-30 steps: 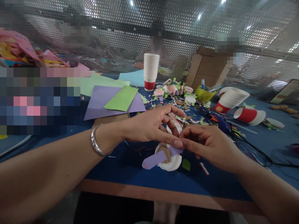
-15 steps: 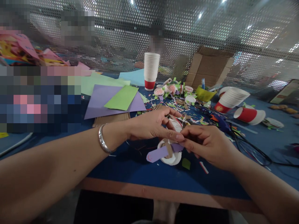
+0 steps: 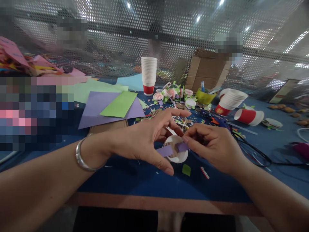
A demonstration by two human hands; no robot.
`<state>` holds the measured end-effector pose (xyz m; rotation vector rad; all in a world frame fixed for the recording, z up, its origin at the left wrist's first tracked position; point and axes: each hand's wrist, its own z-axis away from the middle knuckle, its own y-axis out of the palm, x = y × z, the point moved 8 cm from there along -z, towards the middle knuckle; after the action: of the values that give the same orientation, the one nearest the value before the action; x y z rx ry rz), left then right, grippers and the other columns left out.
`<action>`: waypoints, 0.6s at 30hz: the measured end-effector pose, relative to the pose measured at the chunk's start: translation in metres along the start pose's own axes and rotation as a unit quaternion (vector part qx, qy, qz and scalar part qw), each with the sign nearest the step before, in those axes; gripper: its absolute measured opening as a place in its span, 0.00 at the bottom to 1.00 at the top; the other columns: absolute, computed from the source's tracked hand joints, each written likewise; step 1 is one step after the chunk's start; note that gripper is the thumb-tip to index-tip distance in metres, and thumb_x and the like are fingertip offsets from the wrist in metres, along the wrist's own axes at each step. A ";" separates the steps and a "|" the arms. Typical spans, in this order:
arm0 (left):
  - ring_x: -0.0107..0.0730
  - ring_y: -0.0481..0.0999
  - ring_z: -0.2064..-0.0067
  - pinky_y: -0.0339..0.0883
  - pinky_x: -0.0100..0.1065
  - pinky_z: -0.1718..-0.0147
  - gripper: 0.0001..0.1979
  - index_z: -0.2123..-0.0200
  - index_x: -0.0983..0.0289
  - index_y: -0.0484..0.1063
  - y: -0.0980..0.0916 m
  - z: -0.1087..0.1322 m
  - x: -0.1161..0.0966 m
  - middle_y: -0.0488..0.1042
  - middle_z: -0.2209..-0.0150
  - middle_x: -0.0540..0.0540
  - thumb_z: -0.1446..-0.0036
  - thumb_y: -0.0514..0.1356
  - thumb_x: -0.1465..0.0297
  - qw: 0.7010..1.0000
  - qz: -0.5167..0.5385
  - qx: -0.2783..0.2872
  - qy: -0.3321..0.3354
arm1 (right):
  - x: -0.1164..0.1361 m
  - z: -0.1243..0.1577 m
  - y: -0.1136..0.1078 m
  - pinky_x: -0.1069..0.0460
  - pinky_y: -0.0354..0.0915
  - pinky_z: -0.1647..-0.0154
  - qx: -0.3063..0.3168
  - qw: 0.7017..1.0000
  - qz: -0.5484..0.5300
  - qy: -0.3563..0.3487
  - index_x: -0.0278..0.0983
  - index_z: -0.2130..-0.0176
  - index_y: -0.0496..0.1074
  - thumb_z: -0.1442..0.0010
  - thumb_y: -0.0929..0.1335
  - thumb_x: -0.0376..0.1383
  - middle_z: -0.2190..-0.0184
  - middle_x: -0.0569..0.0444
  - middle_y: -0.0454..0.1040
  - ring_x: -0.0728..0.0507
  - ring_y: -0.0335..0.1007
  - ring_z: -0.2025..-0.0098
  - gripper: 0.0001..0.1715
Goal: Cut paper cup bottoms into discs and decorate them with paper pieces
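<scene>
A short cut paper-cup piece, white and round, is between my hands just above or on the blue table. A purple paper strip runs across it, with a brown cardboard piece at its middle. My left hand, with a silver bangle at the wrist, curves around the cup's left side, thumb and fingers wide apart. The thumb and forefinger of my right hand are pinched together at the cup's right rim, by the strip's end. What lies between those fingertips is hidden.
Paper scraps litter the table behind my hands. A stack of paper cups stands beyond. Purple paper and green paper lie left. Right are tipped cups, a yellow container and black cables.
My left thumb has left the right fingertips and swung down and left, opening the hand. The cup piece now shows its round opening more toward me. The view has shifted slightly right.
</scene>
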<state>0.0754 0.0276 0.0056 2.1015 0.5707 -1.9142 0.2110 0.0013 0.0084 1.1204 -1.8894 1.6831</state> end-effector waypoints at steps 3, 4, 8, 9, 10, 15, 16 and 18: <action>0.42 0.75 0.43 0.72 0.44 0.44 0.57 0.31 0.46 0.50 0.004 0.002 0.000 0.67 0.44 0.57 0.58 0.76 0.77 0.998 -0.061 -0.006 0.001 | 0.000 0.002 -0.001 0.55 0.56 0.78 -0.004 1.000 0.003 -0.003 0.37 0.70 0.73 0.36 0.68 0.39 0.77 0.58 0.70 0.52 0.59 0.78 0.12; 0.41 0.75 0.44 0.72 0.44 0.44 0.56 0.31 0.46 0.49 0.005 0.002 -0.001 0.67 0.44 0.57 0.56 0.75 0.76 0.996 -0.083 -0.013 0.003 | 0.001 0.002 -0.001 0.55 0.56 0.77 -0.003 1.000 0.004 -0.007 0.37 0.69 0.73 0.36 0.68 0.38 0.77 0.58 0.71 0.52 0.60 0.77 0.10; 0.41 0.73 0.42 0.71 0.43 0.43 0.49 0.32 0.48 0.51 0.002 0.004 -0.007 0.69 0.46 0.57 0.51 0.73 0.71 0.983 -0.172 -0.053 0.041 | 0.003 0.004 -0.003 0.55 0.56 0.77 -0.003 1.000 0.011 -0.019 0.37 0.69 0.74 0.36 0.68 0.35 0.77 0.59 0.71 0.52 0.61 0.77 0.08; 0.41 0.73 0.42 0.71 0.42 0.44 0.48 0.32 0.48 0.50 0.001 0.004 -0.008 0.69 0.46 0.57 0.50 0.73 0.70 0.978 -0.193 -0.057 0.048 | 0.003 0.004 -0.003 0.55 0.56 0.78 -0.004 1.000 0.011 -0.017 0.37 0.69 0.73 0.35 0.68 0.36 0.77 0.59 0.70 0.52 0.61 0.78 0.10; 0.40 0.73 0.43 0.71 0.41 0.44 0.48 0.31 0.49 0.50 0.000 0.004 -0.010 0.70 0.47 0.57 0.49 0.72 0.70 0.973 -0.215 -0.058 0.054 | 0.002 0.004 -0.004 0.55 0.56 0.79 -0.004 1.000 0.010 -0.014 0.37 0.69 0.73 0.34 0.68 0.38 0.78 0.59 0.69 0.53 0.61 0.79 0.11; 0.38 0.73 0.44 0.68 0.39 0.44 0.47 0.31 0.55 0.49 -0.003 0.004 -0.018 0.71 0.45 0.57 0.47 0.71 0.69 0.946 -0.310 -0.052 0.079 | -0.004 0.003 -0.006 0.55 0.58 0.80 0.008 1.000 -0.002 0.005 0.37 0.64 0.76 0.33 0.68 0.47 0.77 0.59 0.70 0.52 0.63 0.80 0.16; 0.38 0.73 0.44 0.68 0.38 0.45 0.46 0.31 0.55 0.49 -0.003 0.004 -0.020 0.72 0.46 0.57 0.46 0.71 0.69 0.944 -0.316 -0.052 0.084 | -0.006 0.003 -0.006 0.55 0.58 0.80 0.011 1.000 -0.008 0.011 0.37 0.63 0.76 0.33 0.68 0.48 0.78 0.58 0.70 0.52 0.63 0.80 0.17; 0.39 0.73 0.44 0.68 0.38 0.46 0.45 0.31 0.55 0.48 -0.005 0.004 -0.022 0.72 0.46 0.58 0.45 0.70 0.69 0.943 -0.318 -0.053 0.088 | -0.009 0.003 -0.005 0.55 0.59 0.80 0.017 0.999 -0.021 0.025 0.37 0.63 0.76 0.33 0.69 0.48 0.78 0.58 0.71 0.52 0.63 0.80 0.17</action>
<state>0.0682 0.0271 0.0270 2.2021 1.5102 -1.9201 0.2209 0.0017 0.0046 1.1131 -1.8002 1.7104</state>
